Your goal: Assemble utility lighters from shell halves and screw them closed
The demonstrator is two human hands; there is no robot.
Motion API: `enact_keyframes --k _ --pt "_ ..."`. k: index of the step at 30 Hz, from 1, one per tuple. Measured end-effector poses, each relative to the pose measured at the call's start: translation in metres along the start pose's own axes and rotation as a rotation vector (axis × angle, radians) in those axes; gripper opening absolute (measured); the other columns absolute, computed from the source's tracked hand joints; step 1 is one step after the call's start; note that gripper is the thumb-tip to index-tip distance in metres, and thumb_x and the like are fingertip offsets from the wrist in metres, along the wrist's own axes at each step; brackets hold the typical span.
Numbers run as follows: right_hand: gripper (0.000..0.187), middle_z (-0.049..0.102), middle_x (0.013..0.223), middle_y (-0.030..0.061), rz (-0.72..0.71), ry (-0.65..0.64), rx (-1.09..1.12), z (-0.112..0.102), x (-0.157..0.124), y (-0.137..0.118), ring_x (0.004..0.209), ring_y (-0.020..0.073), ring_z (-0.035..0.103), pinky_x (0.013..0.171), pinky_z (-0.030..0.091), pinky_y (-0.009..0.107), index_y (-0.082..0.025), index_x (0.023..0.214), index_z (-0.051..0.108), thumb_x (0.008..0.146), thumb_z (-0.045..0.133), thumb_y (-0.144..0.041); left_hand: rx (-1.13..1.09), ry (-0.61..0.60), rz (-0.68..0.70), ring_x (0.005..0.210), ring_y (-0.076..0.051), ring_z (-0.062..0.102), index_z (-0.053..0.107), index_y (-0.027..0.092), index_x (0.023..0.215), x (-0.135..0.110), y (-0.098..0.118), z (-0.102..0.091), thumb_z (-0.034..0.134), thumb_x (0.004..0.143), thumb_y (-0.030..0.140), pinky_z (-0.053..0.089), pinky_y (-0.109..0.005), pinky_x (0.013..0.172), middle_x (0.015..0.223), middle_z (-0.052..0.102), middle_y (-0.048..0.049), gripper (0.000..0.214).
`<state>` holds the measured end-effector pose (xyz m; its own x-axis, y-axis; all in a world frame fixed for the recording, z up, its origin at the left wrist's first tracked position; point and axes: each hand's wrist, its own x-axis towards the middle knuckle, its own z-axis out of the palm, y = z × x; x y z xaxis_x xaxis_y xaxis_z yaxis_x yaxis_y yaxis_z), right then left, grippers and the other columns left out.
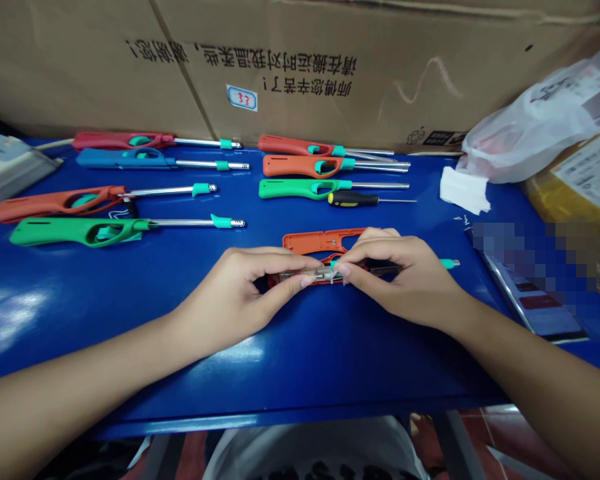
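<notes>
My left hand [253, 283] is closed, thumb and fingertips pinching a clear lighter fuel tank [300, 274] by its sides. At the tank's right end, my right hand [405, 273] pinches something small by a teal piece [334, 265]; the fingertips hide most of it. Both hands are just over an opened orange lighter. One orange shell half [305, 242] lies behind them with its inner side up. Below the tank, the other half is largely covered by my hands. A metal tube with a teal tip [449, 263] sticks out to the right.
Several long-necked lighters lie behind, including a blue one [125, 159] and a green one [80, 231]. A screwdriver [353, 199] rests among them. A cardboard box [300, 40] forms the back. At right are folded tissue [464, 190], a phone [535, 293] and a plastic bag [530, 120].
</notes>
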<state>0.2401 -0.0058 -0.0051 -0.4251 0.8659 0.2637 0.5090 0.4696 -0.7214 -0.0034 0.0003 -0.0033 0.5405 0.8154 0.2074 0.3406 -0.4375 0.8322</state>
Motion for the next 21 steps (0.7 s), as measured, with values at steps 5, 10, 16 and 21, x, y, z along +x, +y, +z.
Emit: enact_keyframes --k 5,10,16,21 --pt "0.018 0.076 0.076 -0.0036 0.021 -0.023 0.026 -0.0002 0.0002 -0.0020 0.075 0.0133 0.063 0.085 0.042 0.037 -0.022 0.077 0.072 0.094 0.068 -0.018 0.019 -0.015 0.027 0.092 -0.015 0.077 0.080 0.020 0.113 -0.0005 -0.0018 -0.0001 0.069 0.096 0.025 0.059 -0.019 0.080 0.107 0.082 -0.0019 0.021" --pt "0.017 0.076 0.076 -0.0036 0.045 -0.034 0.052 -0.0003 0.0006 -0.0020 0.075 0.0129 0.064 0.084 0.044 0.035 -0.022 0.078 0.073 0.093 0.068 -0.018 0.063 -0.023 0.090 0.092 -0.014 0.076 0.079 0.019 0.116 -0.0010 -0.0038 -0.0007 0.067 0.098 0.022 0.059 -0.019 0.082 0.108 0.081 -0.0030 0.022" --pt "0.017 0.075 0.075 -0.0033 0.040 -0.037 0.051 -0.0001 0.0008 -0.0016 0.074 0.0133 0.064 0.083 0.044 0.034 -0.022 0.078 0.073 0.093 0.068 -0.018 0.087 -0.022 0.130 0.094 -0.013 0.075 0.078 0.019 0.117 -0.0029 -0.0038 -0.0003 0.066 0.098 0.020 0.058 -0.019 0.084 0.109 0.081 -0.0027 0.022" --pt "0.020 0.075 0.074 -0.0021 0.025 0.006 -0.011 0.0002 -0.0002 0.0010 0.073 0.0149 0.063 0.080 0.043 0.037 -0.022 0.077 0.073 0.095 0.065 -0.021 0.125 -0.006 0.108 0.092 -0.014 0.075 0.078 0.020 0.117 -0.0021 -0.0053 -0.0026 0.068 0.097 0.024 0.059 -0.021 0.083 0.108 0.080 -0.0029 0.022"
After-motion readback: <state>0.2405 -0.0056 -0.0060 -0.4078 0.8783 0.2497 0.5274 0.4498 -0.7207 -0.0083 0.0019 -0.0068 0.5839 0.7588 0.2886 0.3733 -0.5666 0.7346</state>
